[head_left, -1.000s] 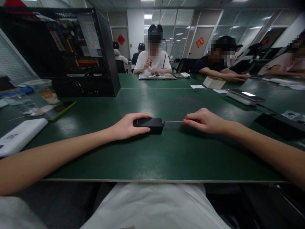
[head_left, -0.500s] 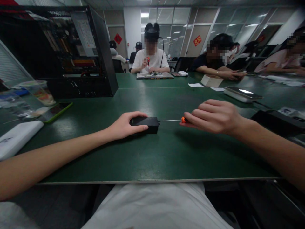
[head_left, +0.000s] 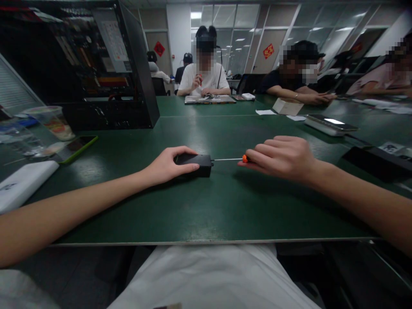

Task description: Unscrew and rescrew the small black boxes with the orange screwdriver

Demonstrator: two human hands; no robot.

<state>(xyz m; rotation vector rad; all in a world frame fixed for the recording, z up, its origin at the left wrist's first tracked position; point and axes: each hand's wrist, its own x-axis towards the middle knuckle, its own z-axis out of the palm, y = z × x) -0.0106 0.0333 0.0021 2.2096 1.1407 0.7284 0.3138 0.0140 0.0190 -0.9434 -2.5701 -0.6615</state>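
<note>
The left hand (head_left: 167,163) grips a black box (head_left: 205,164) between thumb and fingers on the green table (head_left: 193,214), while the right hand (head_left: 280,158) is closed around an orange-ended screwdriver (head_left: 228,159) whose shaft reaches the box's right end. The white label (head_left: 112,40) inside the computer case (head_left: 146,86) is too small to read, as are the dark marks on the white slab (head_left: 28,184) at left.

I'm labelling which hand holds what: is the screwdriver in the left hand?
No, the right hand grips the screwdriver; the left hand holds the black box.
</note>
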